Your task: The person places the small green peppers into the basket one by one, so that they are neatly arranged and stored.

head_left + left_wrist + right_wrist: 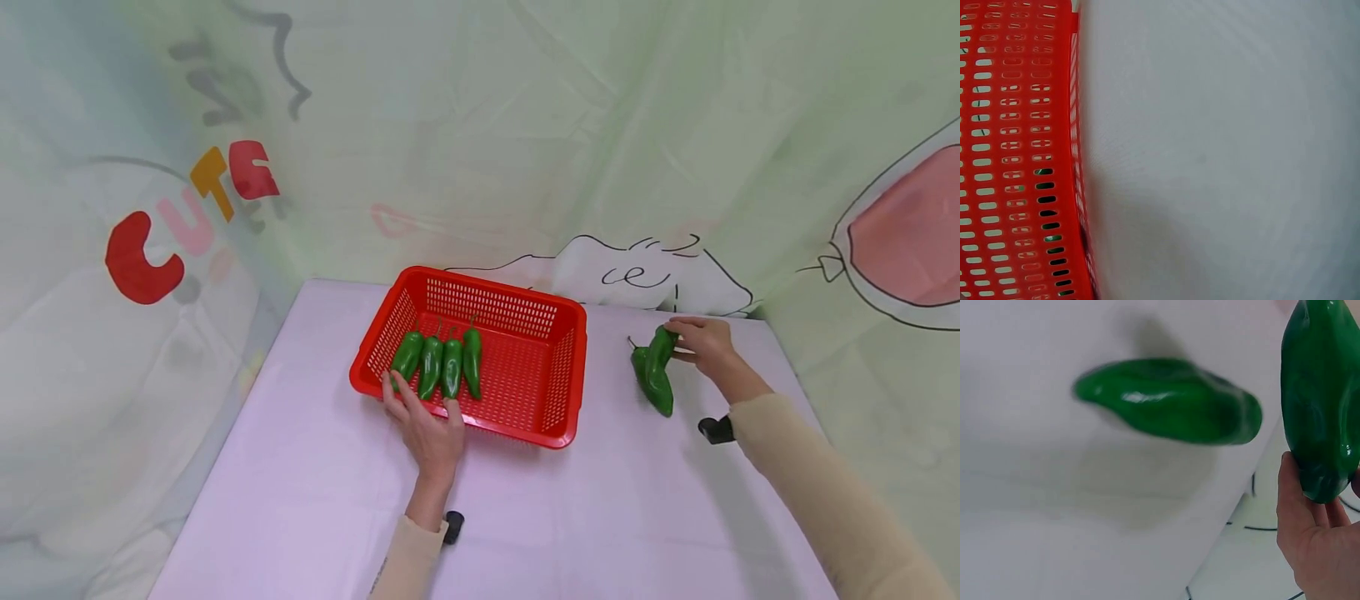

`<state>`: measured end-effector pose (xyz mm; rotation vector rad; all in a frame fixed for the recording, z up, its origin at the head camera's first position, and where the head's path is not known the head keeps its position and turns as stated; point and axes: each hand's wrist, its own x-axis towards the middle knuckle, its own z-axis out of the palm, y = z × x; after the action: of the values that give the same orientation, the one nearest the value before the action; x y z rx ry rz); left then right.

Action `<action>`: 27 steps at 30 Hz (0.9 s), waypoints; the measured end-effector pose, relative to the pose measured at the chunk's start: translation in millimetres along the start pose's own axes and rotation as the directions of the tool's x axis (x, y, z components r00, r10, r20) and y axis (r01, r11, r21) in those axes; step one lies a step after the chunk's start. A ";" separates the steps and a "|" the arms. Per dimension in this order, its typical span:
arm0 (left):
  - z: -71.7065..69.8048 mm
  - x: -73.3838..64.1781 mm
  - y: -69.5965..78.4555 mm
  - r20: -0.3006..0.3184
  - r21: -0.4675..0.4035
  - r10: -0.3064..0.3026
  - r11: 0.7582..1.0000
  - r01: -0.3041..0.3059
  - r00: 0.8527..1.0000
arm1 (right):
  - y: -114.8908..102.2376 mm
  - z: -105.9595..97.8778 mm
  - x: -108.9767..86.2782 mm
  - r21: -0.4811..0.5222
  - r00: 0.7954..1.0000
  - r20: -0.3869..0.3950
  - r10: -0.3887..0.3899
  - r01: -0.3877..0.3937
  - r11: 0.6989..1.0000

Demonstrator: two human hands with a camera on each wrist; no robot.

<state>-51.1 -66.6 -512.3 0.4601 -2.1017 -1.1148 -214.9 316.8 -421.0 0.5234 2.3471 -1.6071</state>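
Note:
My right hand (703, 340) pinches a glossy green pepper (658, 375) by its upper end, and the pepper hangs with its tip down. Behind it, partly covered, a second green pepper (639, 360) lies on the table; the right wrist view shows this lying pepper (1172, 403) whole, apart from the held pepper (1321, 394). My left hand (431, 433) holds the near rim of a red perforated basket (517, 429), its fingertips over the edge at the left. Several green peppers (452, 367) lie side by side in the basket's left half.
The basket stands on a pale table (510, 517) at the back, left of the loose peppers. Printed cloth walls (480, 150) enclose the table's back and sides. The left wrist view shows the basket's slotted wall (1016, 156) beside the white tabletop.

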 end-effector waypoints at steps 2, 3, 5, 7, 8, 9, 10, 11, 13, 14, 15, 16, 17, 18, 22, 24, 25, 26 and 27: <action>-0.3 0.2 0.4 -0.001 -0.001 0.001 1.000 -0.001 1.000 | -5.6 5.7 -2.5 -0.002 1.000 0.020 -0.018 0.018 1.000; -0.4 0.3 0.6 -0.002 0.000 0.003 1.000 -0.003 1.000 | -8.2 8.1 -3.3 0.003 0.999 0.031 -0.028 0.027 1.000; -0.5 0.2 0.8 -0.002 -0.003 0.005 1.000 -0.005 1.000 | -14.2 14.1 -5.4 0.016 0.998 0.049 -0.042 0.041 0.999; -0.7 0.2 0.9 -0.002 -0.006 0.005 1.000 -0.005 1.000 | -20.4 19.8 -7.3 0.031 0.997 0.067 -0.049 0.047 0.998; -0.7 0.0 0.8 -0.002 -0.007 0.003 1.000 -0.003 1.000 | -23.8 22.9 -8.6 0.042 0.996 0.079 -0.050 0.047 0.998; -0.6 -0.1 0.7 -0.003 -0.005 0.001 1.000 -0.001 1.000 | -27.0 26.1 -9.7 0.047 0.995 0.087 -0.048 0.044 0.998; -0.6 -0.3 0.7 -0.005 -0.007 -0.002 1.000 0.002 1.000 | -30.6 29.8 -11.4 0.053 0.994 0.094 -0.047 0.042 0.998; -0.4 -0.4 0.5 -0.007 -0.005 -0.004 1.000 0.004 1.000 | -33.8 33.3 -12.7 0.062 0.993 0.106 -0.049 0.043 0.997; -0.2 -0.5 0.7 -0.011 -0.007 -0.008 1.000 0.008 1.000 | -39.9 40.2 -15.1 0.073 0.991 0.120 -0.055 0.046 0.996; -0.1 -0.6 0.8 -0.013 -0.009 -0.009 1.000 0.009 1.000 | -42.5 43.6 -15.9 0.071 0.991 0.124 -0.059 0.050 0.996; 0.0 -0.7 0.8 -0.014 -0.010 -0.010 1.000 0.010 1.000 | -45.0 46.9 -16.6 0.067 0.990 0.127 -0.062 0.054 0.996; 0.2 -0.8 0.8 -0.013 -0.012 -0.011 1.000 0.011 1.000 | -47.2 50.2 -17.1 0.073 0.989 0.131 -0.067 0.058 0.996; 0.6 -0.9 0.5 -0.011 -0.010 -0.014 1.000 0.014 1.000 | -49.1 53.3 -17.6 0.076 0.988 0.135 -0.071 0.061 0.995; 0.6 -1.0 0.5 -0.009 -0.011 -0.015 1.000 0.015 1.000 | -50.8 56.4 -18.0 0.080 0.988 0.136 -0.072 0.061 0.995; 1.6 -1.3 -0.9 -0.005 -0.001 -0.016 1.000 0.016 1.000 | -56.2 68.0 -18.8 0.112 0.985 0.157 -0.069 0.051 0.992; 1.5 -1.2 -1.2 -0.006 -0.001 -0.015 1.000 0.015 1.000 | -59.0 73.6 -18.8 0.132 0.983 0.172 -0.068 0.046 0.990; 1.3 -1.1 -1.1 -0.004 -0.003 -0.016 1.000 0.016 1.000 | -60.8 76.5 -19.0 0.139 0.981 0.180 -0.070 0.045 0.989; 1.1 -0.9 -1.1 -0.002 -0.006 -0.017 1.000 0.017 1.000 | -62.9 79.8 -19.4 0.149 0.980 0.184 -0.073 0.045 0.988; 0.9 -0.8 -1.1 0.000 -0.008 -0.018 1.000 0.018 1.000 | -64.9 83.2 -20.0 0.152 0.979 0.190 -0.075 0.047 0.987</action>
<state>-51.2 -66.2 -513.9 0.4763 -2.0955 -1.1335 -224.3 214.9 -388.4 0.3080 2.1329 -1.7813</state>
